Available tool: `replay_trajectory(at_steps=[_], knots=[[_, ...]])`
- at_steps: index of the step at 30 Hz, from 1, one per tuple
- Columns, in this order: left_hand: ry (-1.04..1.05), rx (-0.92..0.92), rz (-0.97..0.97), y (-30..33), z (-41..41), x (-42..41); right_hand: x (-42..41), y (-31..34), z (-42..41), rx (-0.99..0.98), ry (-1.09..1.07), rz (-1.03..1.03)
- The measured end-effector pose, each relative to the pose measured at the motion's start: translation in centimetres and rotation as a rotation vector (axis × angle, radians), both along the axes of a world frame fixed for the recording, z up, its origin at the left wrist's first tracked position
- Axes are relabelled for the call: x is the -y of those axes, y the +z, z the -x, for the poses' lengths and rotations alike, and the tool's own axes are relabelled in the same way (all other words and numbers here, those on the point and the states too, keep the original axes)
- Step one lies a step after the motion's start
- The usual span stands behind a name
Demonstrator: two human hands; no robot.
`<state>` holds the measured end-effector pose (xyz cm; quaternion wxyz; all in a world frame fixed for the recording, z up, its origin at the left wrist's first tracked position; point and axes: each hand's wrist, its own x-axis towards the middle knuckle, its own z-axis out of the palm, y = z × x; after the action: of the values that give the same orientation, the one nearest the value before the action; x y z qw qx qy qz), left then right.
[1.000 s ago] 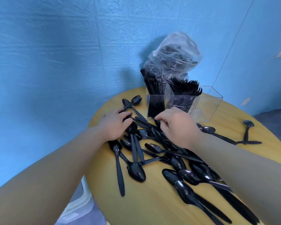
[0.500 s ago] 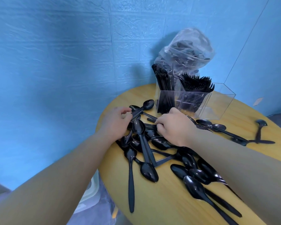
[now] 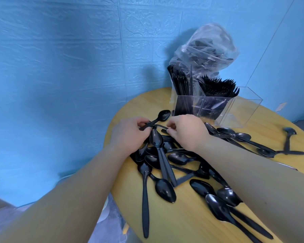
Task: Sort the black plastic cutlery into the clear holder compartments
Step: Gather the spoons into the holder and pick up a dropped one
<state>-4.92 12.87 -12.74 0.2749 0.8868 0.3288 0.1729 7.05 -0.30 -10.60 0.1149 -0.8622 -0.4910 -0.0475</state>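
- A person's left hand (image 3: 128, 135) curls its fingers round the handle of a black spoon (image 3: 158, 119), whose bowl points up and away toward the holder (image 3: 218, 109).
- The right hand (image 3: 186, 132) pinches the end of another thin black handle (image 3: 159, 126) between thumb and bent fingers, just beside the left hand.
- Below both hands a heap of loose spoons (image 3: 165, 162) lies criss-crossed on the round wooden table (image 3: 182, 221); more spoons trail off to the right.
- The clear holder stands at the table's far edge: knives (image 3: 180, 81) upright in its left compartment, forks (image 3: 218, 86) in the middle one, the right compartment (image 3: 242, 109) showing only clear walls.
- Behind the holder a clear plastic bag (image 3: 209, 48) of black cutlery leans against the blue wall (image 3: 60, 67).
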Motion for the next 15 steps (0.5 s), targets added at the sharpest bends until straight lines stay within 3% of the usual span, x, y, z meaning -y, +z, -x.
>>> replay_trajectory(at_steps=[7,15], knots=[[-0.02,0.03,0.025,-0.01,-0.03,0.14,-0.02,0.0,0.1,0.006,0.021,0.081],[0.02,0.21,0.121,0.03,0.4,0.29,0.25,0.24,-0.14,-0.009,-0.018,-0.034]])
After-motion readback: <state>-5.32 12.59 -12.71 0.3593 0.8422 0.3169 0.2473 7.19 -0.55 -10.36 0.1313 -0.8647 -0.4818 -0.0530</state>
